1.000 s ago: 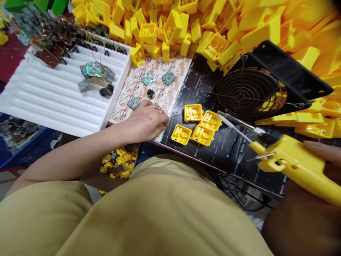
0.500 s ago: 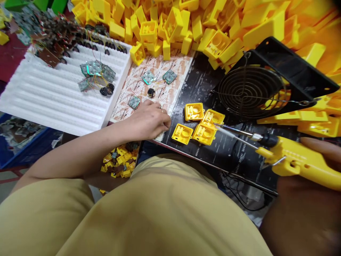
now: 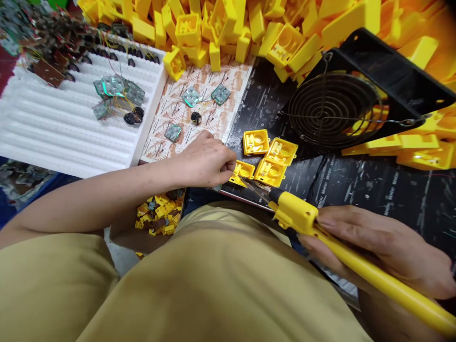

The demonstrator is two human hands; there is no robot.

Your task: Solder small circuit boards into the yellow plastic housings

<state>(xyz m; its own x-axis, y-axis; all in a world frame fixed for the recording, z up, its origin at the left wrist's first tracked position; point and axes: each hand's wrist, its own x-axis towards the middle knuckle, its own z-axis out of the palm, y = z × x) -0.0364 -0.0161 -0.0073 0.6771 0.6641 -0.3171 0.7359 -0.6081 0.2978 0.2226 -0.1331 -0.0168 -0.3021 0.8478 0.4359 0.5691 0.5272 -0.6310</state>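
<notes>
Closest in, a khaki garment (image 3: 213, 289) across the lap, and just past its edge a small jumble of yellow pieces (image 3: 157, 218). Low on the right, the right hand (image 3: 377, 242), fingers closed around the long yellow handle of a soldering iron (image 3: 295, 213), metal shaft slanting left and down, tip right beside a yellow plastic housing (image 3: 242, 172) lying on a black bench mat (image 3: 342, 199). Just left of that same housing, the left hand (image 3: 204, 159), fingers bunched together, fingertips (image 3: 228, 166) at the housing's edge (whether pinching it, impossible to tell from this angle). Three more yellow housings (image 3: 270, 172) close by on the mat, open side up and nearly touching one another. Beyond the left hand, a printed paper sheet (image 3: 199, 90) with small circuit boards (image 3: 191, 96) and a black cylindrical part (image 3: 195, 118) on top. Further left, a white ribbed foam tray (image 3: 53, 123), with wired boards and black discs (image 3: 117, 95) in a cluster on it. Upper right, a black fan with a wire guard (image 3: 331, 107), propped at a tilt. Furthest away, a great heap of yellow housings (image 3: 213, 28).
</notes>
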